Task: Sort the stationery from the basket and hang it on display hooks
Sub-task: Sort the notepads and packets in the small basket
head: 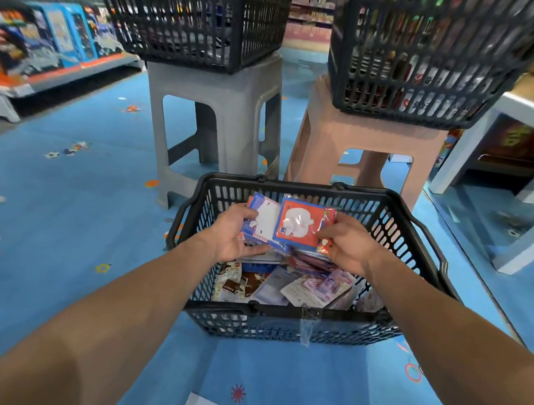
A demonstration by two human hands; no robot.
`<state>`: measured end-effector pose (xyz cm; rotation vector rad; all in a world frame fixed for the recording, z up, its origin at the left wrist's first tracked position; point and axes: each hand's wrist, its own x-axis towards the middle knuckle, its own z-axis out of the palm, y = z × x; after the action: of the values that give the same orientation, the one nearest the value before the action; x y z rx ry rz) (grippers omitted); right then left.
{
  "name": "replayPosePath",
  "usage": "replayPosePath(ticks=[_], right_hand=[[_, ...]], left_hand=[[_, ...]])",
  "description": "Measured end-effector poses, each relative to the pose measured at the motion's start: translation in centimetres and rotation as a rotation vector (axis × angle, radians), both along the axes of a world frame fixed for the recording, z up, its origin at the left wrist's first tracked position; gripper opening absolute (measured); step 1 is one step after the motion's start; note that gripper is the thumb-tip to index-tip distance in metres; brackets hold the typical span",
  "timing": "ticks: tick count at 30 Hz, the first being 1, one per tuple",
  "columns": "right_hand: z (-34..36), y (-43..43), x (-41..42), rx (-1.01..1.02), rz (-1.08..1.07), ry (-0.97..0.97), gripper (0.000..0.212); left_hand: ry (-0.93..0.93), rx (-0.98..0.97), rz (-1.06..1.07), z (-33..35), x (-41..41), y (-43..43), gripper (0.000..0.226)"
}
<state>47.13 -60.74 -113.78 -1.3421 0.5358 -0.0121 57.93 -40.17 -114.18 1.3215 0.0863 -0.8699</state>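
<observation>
A black plastic basket (284, 311) stands on the blue floor in front of me, holding several wrapped stationery packs (304, 286). Above it my left hand (236, 233) grips a stack of blue-edged white packs (266, 219). My right hand (347, 246) pinches the right edge of a red pack with a white figure (300, 224), which lies on top of the stack. No display hooks are in view.
Behind the basket stand a grey stool (214, 119) and a pink stool (364, 145), each carrying a black basket (191, 22) (422, 55). A low shelf of boxed goods (51, 42) runs at the left. White shelving (490, 158) stands at the right.
</observation>
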Motion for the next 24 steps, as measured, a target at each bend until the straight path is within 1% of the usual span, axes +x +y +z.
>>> replayPosePath(ticks=[4,7,11,15,16,19,20,21,24], right_hand=[[0.2,0.7,0.1,-0.057,-0.107,-0.008,0.028],[0.1,1.2,0.3,-0.106,-0.11,0.036,0.02],[0.1,1.7,0.2,-0.199,-0.047,0.071,0.025],[0.1,2.1,0.2,-0.177,-0.073,0.046,0.027],[0.1,2.3,0.2,-0.152,-0.09,0.033,0.032],[-0.2,2.8,0.6,-0.099,-0.152,0.018,0.062],[-0.4,2.9,0.8,-0.092,-0.169,0.026,0.068],[-0.3,3.0,0.9,-0.1,-0.164,0.037,0.066],[-0.1,3.2,0.9,-0.138,-0.08,0.078,0.045]], left_hand=[[0.013,0.039,0.022,-0.3,0.0,0.0,0.022],[0.008,0.044,0.003,0.0,-0.4,-0.8,0.026],[-0.021,0.031,-0.067,0.4,-1.2,-1.9,0.041],[-0.086,0.038,-0.064,0.2,-1.6,-2.4,0.03],[-0.097,0.032,-0.061,0.0,-1.5,-2.5,0.028],[-0.114,0.01,-0.05,-0.1,-1.4,-2.6,0.026],[-0.11,0.005,-0.044,-0.2,-1.4,-2.6,0.024],[-0.099,0.0,-0.043,-0.2,-1.5,-2.6,0.023],[-0.063,-0.009,-0.079,-0.1,-1.8,-2.6,0.025]])
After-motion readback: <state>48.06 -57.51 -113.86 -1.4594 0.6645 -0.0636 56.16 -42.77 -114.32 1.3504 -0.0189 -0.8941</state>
